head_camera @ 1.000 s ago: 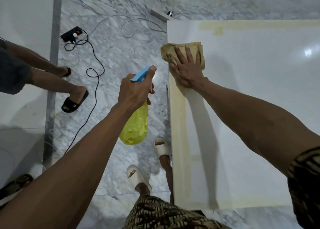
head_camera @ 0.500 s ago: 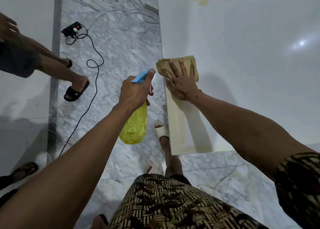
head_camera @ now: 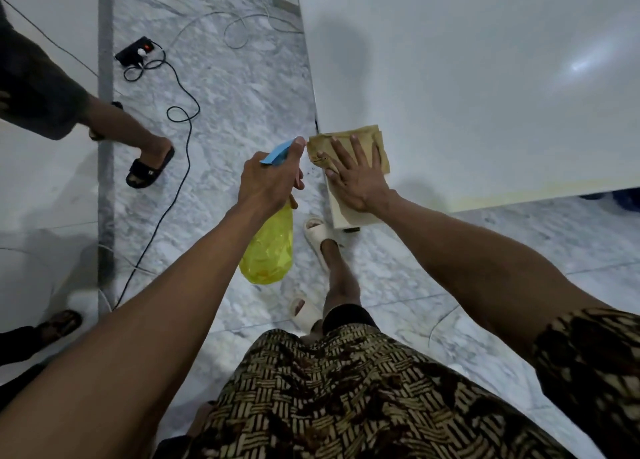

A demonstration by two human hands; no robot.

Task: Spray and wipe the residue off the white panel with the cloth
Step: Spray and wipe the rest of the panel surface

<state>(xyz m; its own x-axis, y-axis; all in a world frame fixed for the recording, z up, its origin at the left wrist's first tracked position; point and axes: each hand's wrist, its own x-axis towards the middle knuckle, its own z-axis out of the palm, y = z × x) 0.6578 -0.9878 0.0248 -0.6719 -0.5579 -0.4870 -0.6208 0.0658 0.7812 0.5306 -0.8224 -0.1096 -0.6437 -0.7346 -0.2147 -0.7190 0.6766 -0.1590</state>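
Note:
The large white panel (head_camera: 485,77) fills the upper right, with yellowish residue strips along its left and near edges. A folded tan cloth (head_camera: 367,139) lies on the panel's near left corner. My right hand (head_camera: 356,178) presses flat on the cloth with fingers spread. My left hand (head_camera: 268,181) grips the neck of a yellow spray bottle (head_camera: 268,250) with a blue trigger head (head_camera: 277,152), held over the floor just left of the panel's edge, nozzle toward the cloth.
Marble floor (head_camera: 225,94) runs left of the panel. A black power strip (head_camera: 135,54) and looping cables lie on it. Another person's legs in black sandals (head_camera: 149,171) stand at the left. My own feet in cream slippers (head_camera: 317,233) are beside the panel's corner.
My right hand has slid the cloth down the panel's left edge toward the near corner. The view has shifted with it. My left hand has kept the bottle beside the cloth.

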